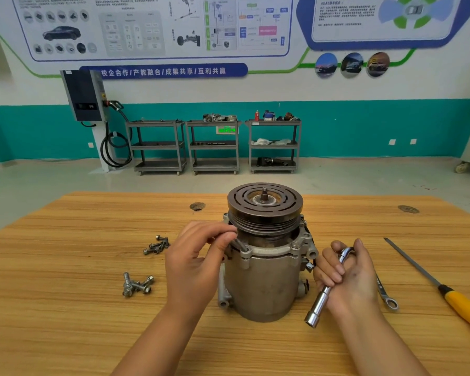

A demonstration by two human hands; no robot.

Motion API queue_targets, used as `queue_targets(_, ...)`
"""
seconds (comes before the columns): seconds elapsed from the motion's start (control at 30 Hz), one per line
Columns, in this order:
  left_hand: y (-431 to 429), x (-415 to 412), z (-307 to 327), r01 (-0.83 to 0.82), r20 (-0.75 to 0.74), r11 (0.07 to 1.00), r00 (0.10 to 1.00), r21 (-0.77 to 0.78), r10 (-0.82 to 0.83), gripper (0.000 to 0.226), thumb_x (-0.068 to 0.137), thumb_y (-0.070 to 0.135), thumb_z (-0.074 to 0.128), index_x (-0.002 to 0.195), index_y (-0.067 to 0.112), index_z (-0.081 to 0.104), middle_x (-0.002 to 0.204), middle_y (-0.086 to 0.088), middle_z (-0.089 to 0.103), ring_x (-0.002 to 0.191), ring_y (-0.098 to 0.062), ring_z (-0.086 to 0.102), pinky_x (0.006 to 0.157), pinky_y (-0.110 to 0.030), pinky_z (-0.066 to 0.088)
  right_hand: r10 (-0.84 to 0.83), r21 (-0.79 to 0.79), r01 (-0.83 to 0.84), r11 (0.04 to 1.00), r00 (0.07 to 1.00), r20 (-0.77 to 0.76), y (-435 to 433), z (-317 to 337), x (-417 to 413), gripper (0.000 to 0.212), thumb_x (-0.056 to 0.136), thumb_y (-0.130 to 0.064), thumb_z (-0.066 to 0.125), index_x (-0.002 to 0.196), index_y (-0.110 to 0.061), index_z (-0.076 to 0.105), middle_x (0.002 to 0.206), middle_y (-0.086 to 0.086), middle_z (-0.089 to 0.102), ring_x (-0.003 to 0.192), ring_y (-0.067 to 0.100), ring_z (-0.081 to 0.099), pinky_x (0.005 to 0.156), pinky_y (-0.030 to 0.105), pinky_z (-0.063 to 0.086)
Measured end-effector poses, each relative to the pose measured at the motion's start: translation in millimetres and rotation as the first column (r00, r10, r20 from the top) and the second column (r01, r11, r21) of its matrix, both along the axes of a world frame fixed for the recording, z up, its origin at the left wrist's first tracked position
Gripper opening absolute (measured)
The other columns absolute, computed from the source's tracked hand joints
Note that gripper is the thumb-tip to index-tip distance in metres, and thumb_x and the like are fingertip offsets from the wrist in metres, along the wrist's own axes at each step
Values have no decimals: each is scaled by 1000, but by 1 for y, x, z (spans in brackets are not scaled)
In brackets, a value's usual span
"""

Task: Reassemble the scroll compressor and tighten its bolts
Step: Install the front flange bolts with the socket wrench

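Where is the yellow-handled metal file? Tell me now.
In the head view, the yellow-handled metal file lies on the light wooden table's right side, just right of the silver ring spanner.

Txt on blue banner (163, 71), wall far beyond & above the fingers (224, 236): "校企合作/产教融合/成果共享/互利共赢". Poster (375, 20) up-right of fingers: heading starts "ADAS", rest too blurry. Green sign (226, 130) straight beyond fingers: unreadable. Other poster txt too small.

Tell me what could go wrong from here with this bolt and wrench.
1. The bolt the left hand pinches leans in the flange hole; driven so, it may cross-thread.
2. The compressor stands on end, unclamped; torque from the socket wrench in the right hand could tip it.
3. The near bolts and far bolts could get mixed.
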State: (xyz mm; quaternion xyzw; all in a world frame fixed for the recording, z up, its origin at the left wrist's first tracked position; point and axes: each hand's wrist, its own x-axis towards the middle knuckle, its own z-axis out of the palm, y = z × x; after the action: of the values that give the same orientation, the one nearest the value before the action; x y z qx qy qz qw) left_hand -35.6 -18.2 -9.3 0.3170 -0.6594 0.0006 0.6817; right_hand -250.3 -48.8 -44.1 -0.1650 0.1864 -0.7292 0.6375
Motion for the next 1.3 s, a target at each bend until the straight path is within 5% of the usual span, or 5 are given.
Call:
queue_targets(0.77,-4,7,19,-109,331,987,933,-118,143,21,90,16,56,83,3,71,88,12,60,83,-6,54,80,-14,41,29,-10,-29,1000,999,-17,4,3,3,43,96,-44,33,68,-15,46,39,-6,27,28,5,23,28,16,20)
queue_targets(1.13,-5,5,17,-102,365,978,917,-184,164,19,88,12,60,83,0,73,83,-2,69,82,-13,56,79,-18,43,33,-8,-33,999,999,-19,6,5,4,44,96,-47,31,69,-14,45,40,-6,26,28,5,22,29,16,19)
queue_targets(1.3,-3,-4,7,-60,282,988,954,-141,98,15,87,14,62,86,6,74,89,4,66,84,-11,58,79,-19,45,-3,-8,2,1000,996,-94,9,10,5,57,97,-57,21,69,-13,44,41,-5,26,30,6,21,29,15,17)
